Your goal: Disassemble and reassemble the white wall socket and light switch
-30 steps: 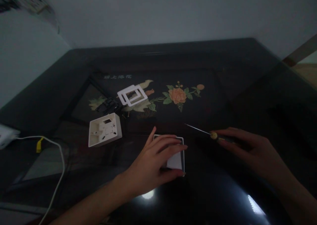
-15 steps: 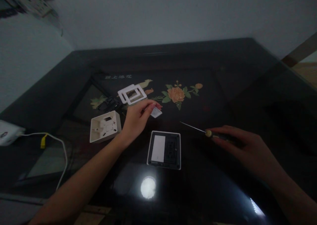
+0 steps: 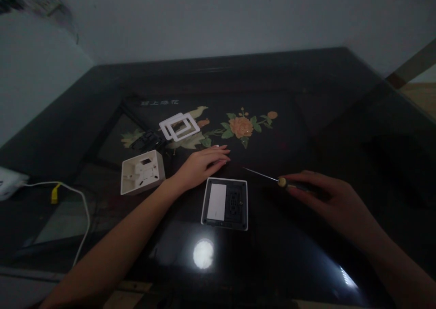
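My left hand point(image 3: 206, 163) is palm down at the table's middle, its fingers closed over a small white piece that barely shows at the fingertips. My right hand point(image 3: 320, 191) grips a screwdriver point(image 3: 282, 182) by its dark handle, the thin shaft pointing left above the table. Between the hands, nearer the front, lies a square switch plate point(image 3: 235, 204), dark inside with a white panel on its left half. An open white box point(image 3: 142, 173) stands left of my left wrist. Two white frames point(image 3: 180, 126) overlap behind my left hand.
Black parts point(image 3: 148, 141) lie behind the white box. A white cable point(image 3: 83, 200) with a yellow tag point(image 3: 55, 193) runs from a white device point(image 3: 10, 182) at the left edge. The glossy black table point(image 3: 289, 73) reaches a wall point(image 3: 218, 18).
My left hand has lowered and turned palm down, so the white piece it held up is now mostly hidden under its fingers. My right hand still holds the screwdriver, about where it was.
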Available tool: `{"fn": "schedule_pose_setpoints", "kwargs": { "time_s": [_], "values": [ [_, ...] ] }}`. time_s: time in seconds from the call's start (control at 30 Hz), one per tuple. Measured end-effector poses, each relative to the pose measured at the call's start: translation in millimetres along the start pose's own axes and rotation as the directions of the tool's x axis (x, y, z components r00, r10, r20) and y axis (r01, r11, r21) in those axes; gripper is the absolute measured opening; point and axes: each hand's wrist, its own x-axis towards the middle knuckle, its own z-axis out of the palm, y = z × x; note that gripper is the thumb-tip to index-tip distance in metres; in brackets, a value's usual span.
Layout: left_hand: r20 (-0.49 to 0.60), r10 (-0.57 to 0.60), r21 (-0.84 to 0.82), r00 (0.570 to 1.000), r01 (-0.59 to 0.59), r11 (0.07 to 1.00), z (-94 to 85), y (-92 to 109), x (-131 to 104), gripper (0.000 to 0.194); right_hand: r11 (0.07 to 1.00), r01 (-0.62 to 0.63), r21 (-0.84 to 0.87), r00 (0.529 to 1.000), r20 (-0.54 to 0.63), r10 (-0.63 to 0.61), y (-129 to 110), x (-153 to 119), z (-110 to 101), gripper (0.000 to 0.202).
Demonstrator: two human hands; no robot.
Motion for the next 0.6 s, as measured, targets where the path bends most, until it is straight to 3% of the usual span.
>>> {"fn": "schedule_pose_setpoints", "kwargs": {
  "time_s": [0.1, 0.23, 0.3, 0.37, 0.43, 0.5, 0.57, 0.6],
  "values": [
    [0.001, 0.0, -0.032, 1.0, 0.0, 1.0, 0.2, -3.5, 2.2, 0.025, 1.0, 0.003, -0.01, 1.0, 0.0, -0.003, 0.8, 0.3, -1.3, 0.024],
    [-0.117, -0.087, -0.072, 0.989, 0.079, 0.994, -7.6, 10.4, 1.8, 0.03, 0.998, -0.058, 0.022, 0.998, 0.004, 0.058, 1.9, -0.5, -1.9, 0.027],
    [-0.141, -0.122, -0.096, 0.982, 0.109, 0.989, -12.0, 24.0, 1.6, 0.028, 0.978, -0.115, 0.175, 0.993, 0.062, 0.105, -1.0, -2.9, 1.0, 0.03],
    [-0.078, -0.122, -0.146, 0.989, 0.109, 0.983, -14.0, 38.0, 1.8, 0.026, 0.895, -0.169, 0.413, 0.972, 0.22, 0.081, -7.6, -7.2, 6.7, 0.035],
    [0.044, -0.109, -0.261, 0.993, 0.117, 0.958, -12.6, 48.8, 2.1, 0.025, 0.764, -0.258, 0.592, 0.903, 0.428, -0.027, -17.0, -12.9, 14.0, 0.04],
    [0.128, -0.113, -0.372, 0.985, 0.153, 0.916, -8.5, 54.1, 2.2, 0.025, 0.693, -0.368, 0.62, 0.781, 0.61, -0.131, -26.3, -18.6, 21.2, 0.04],
    [0.161, -0.14, -0.462, 0.977, 0.199, 0.864, -3.2, 54.3, 1.9, 0.025, 0.717, -0.4, 0.571, 0.679, 0.71, -0.186, -32.8, -23.0, 26.6, 0.039],
    [0.166, -0.155, -0.501, 0.974, 0.219, 0.838, -0.7, 53.1, 1.5, 0.025, 0.75, -0.382, 0.54, 0.654, 0.732, -0.194, -34.4, -24.4, 28.5, 0.04]
  ]
}}
